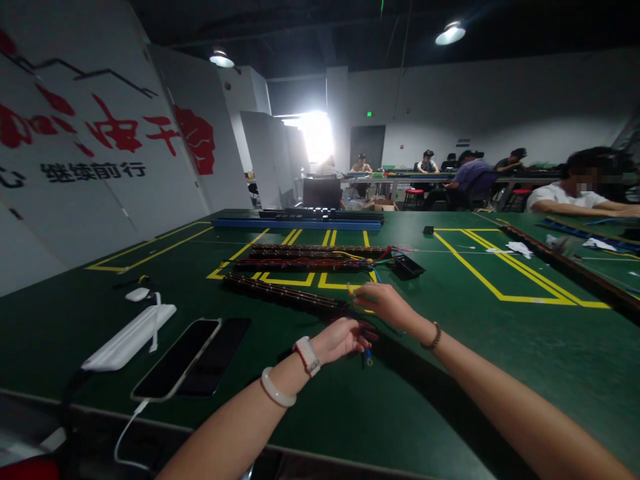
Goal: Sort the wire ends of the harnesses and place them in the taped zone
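Observation:
My left hand (344, 339), palm partly up, has its fingers curled near the right end of a long dark strip (285, 291). A blue ring terminal (369, 357) sticks out below its fingertips. Just above, my right hand (383, 303) has thumb and fingers pinched at a yellow terminal (351, 291). Behind the hands lie two more dark strips, the nearer one (300, 264) with red wires along it. Red, yellow, green and blue wires run from them towards a small black box (407, 265).
Two phones (177, 359) and a white power strip (131, 337) lie at the left. Blue and black bars (297, 223) lie along the far edge. A long brown strip (575, 270) crosses the right side, near a seated person (575, 193).

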Action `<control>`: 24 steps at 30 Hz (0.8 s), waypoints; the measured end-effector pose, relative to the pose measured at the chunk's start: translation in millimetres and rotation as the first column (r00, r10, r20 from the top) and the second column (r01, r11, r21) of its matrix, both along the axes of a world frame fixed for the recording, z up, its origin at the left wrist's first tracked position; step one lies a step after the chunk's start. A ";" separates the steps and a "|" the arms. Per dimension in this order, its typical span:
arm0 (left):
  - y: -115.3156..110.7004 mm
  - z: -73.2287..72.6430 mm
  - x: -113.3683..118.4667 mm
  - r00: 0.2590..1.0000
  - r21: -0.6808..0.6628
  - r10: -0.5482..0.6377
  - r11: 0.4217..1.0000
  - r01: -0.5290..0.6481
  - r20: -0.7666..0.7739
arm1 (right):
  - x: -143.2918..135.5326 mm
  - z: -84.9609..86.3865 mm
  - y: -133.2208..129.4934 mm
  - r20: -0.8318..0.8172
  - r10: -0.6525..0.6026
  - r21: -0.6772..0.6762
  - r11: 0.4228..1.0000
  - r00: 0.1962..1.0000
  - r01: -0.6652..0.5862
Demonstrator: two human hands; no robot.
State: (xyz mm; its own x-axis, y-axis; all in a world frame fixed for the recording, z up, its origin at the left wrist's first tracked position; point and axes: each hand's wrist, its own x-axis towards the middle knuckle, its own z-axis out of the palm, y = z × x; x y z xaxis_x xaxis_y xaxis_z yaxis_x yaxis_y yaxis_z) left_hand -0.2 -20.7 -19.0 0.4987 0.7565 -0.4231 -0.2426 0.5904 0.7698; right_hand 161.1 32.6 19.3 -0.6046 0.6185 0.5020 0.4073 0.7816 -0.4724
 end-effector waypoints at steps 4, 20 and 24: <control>0.1 -3.8 1.0 0.999 0.035 0.026 0.999 -0.025 -0.046 | -36.3 6.5 11.3 0.001 -0.037 0.012 0.999 0.999 0.037; -0.6 -1.4 3.7 0.992 0.031 0.073 0.997 -0.070 -0.103 | -61.1 6.3 16.6 0.271 -0.153 0.073 0.988 0.950 0.138; -4.7 5.2 4.9 0.988 0.043 0.093 0.995 -0.088 -0.121 | -20.1 -1.8 9.0 0.213 -0.212 0.031 0.977 0.954 0.211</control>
State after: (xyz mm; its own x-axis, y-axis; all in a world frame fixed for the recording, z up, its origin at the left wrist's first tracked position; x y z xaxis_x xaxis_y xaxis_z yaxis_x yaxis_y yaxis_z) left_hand 4.6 -25.3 -13.8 0.3738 0.8126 -0.4472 -0.1961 0.5405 0.8182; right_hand 140.9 41.5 17.5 -0.5541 0.7402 0.3810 0.6545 0.6701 -0.3501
